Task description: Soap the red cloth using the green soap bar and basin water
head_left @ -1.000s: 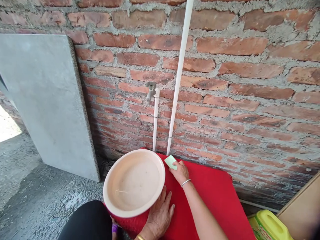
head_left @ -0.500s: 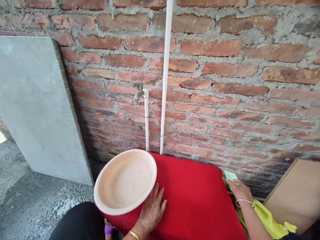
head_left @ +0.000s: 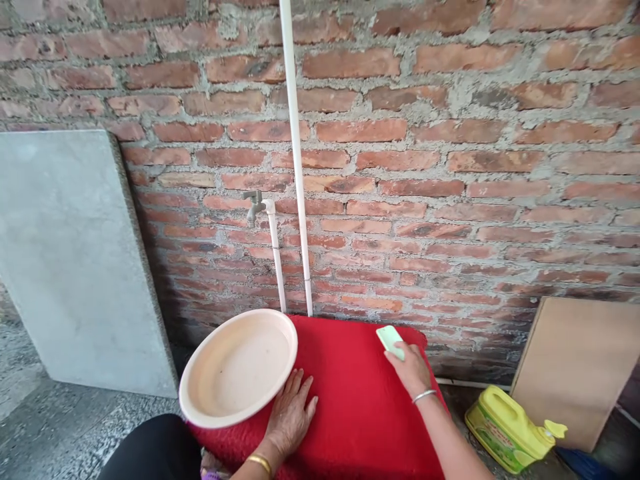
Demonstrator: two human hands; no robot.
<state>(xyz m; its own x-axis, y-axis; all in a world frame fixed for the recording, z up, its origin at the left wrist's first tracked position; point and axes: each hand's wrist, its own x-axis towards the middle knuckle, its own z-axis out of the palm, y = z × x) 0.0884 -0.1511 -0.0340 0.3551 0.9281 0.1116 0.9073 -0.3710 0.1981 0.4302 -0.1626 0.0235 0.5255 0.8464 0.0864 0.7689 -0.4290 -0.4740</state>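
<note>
My left hand [head_left: 290, 413] lies flat on the red cloth [head_left: 350, 393], fingers stretched out and holding nothing. Its fingertips are close against the right rim of a cream plastic basin [head_left: 245, 367]; whether they touch it I cannot tell. The basin sits tilted at the left end of the red-covered surface, with only small specks inside. In my right hand [head_left: 413, 370] is a pale green oblong block [head_left: 390, 339] with rounded corners, gripped at its near end. This hand is over the back right part of the cloth. The block's underside is hidden.
A brick wall [head_left: 360, 130] stands behind, with a tap [head_left: 256, 208] and a tall white pipe [head_left: 297, 147]. At left leans a grey slab [head_left: 80, 253]. A yellow jug [head_left: 510, 427] and a cardboard sheet [head_left: 575, 367] are at right; a dark-clothed knee [head_left: 155, 453] is in front.
My right hand has come left with the pale green block, from beyond the cloth's right edge to over the cloth. My left hand stays beside the basin. The view has shifted right and up.
</note>
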